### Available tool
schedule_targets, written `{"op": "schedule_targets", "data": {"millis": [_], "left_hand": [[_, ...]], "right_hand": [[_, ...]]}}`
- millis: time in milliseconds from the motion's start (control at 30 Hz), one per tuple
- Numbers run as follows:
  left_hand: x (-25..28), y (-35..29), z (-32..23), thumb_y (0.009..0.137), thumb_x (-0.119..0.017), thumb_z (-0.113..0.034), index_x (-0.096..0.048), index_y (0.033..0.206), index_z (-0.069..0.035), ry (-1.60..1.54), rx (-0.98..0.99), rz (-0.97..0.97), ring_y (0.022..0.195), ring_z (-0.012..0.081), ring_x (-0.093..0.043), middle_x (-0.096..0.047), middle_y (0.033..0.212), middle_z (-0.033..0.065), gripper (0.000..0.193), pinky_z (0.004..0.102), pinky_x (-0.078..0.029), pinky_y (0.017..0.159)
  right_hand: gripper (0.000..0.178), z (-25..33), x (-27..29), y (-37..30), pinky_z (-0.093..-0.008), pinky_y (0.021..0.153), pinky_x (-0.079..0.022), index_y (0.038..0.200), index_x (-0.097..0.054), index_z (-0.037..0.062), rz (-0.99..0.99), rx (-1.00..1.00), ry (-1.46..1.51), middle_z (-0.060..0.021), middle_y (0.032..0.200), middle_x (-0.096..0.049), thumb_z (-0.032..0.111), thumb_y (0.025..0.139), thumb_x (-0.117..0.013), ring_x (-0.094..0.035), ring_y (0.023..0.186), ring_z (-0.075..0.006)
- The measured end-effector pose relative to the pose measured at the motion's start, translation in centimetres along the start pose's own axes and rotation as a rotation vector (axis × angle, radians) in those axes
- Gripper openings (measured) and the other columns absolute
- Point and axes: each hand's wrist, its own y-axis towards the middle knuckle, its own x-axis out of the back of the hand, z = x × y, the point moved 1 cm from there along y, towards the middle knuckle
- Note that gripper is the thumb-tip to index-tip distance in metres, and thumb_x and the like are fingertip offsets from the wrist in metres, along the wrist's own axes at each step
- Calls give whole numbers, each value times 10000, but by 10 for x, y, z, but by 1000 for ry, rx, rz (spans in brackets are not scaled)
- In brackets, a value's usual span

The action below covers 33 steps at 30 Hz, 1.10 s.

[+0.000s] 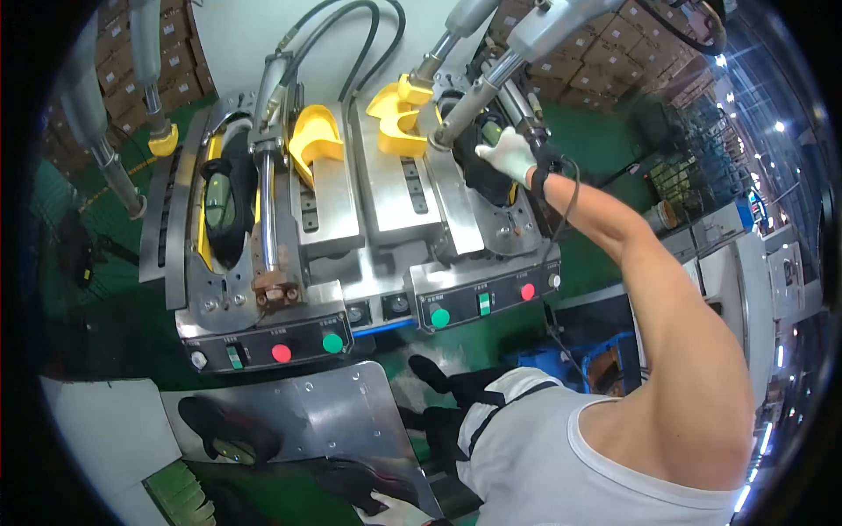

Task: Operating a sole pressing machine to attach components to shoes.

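Observation:
My right arm reaches over the right side of a two-station metal machine. My right hand (pixel 509 155), in a white glove, is over a black shoe (pixel 488 178) with a green shoe last (pixel 492 131) inside. Its fingers look apart; whether they touch the shoe I cannot tell. At the lower edge my left hand (pixel 395 510), also gloved, is closed on the edge of a dark shoe (pixel 364 482), partly cut off by shadow. Another black shoe with a green last (pixel 219 201) sits in the left station. A further black shoe (pixel 230 430) lies on a metal shelf (pixel 342 403).
Yellow pads (pixel 316 140) and metal cylinders (pixel 517 53) stand over the stations. A front panel (pixel 482 302) carries green and red buttons. A cord runs from my right wrist strap (pixel 539 180). Cardboard boxes (pixel 596 57) are stacked behind; a blue bin (pixel 561 359) stands at right.

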Motion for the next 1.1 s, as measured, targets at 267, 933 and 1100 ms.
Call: {"op": "schedule_targets", "data": {"millis": [267,933,1100], "left_hand": [[-14,1,9,998,-681,-307,-430,1360,87,29,37,8,1068,395,-631,-587,1250,264,591,451,-540,915],[-24,6,49,940,-735,-304,-419,1347,77,-115,-47,58,1137,418,-546,-501,1264,259,642,492,-471,1004],[-32,12,53,941,-736,-298,-427,1340,81,-137,-106,59,1141,423,-548,-509,1261,262,631,494,-470,1011]], "right_hand": [[762,-10,-21,12,-460,950,-546,1206,-546,-52,-112,80,93,-278,1119,-704,500,753,-813,-691,1086,-421],[762,-49,-15,-421,-525,1237,-249,1521,-376,-10,308,865,533,-330,1582,-313,330,927,-710,-266,1504,-484],[732,-100,-24,-459,-461,1235,-284,1498,-418,-38,424,474,490,-297,1607,-314,382,950,-662,-268,1520,-439]]}}
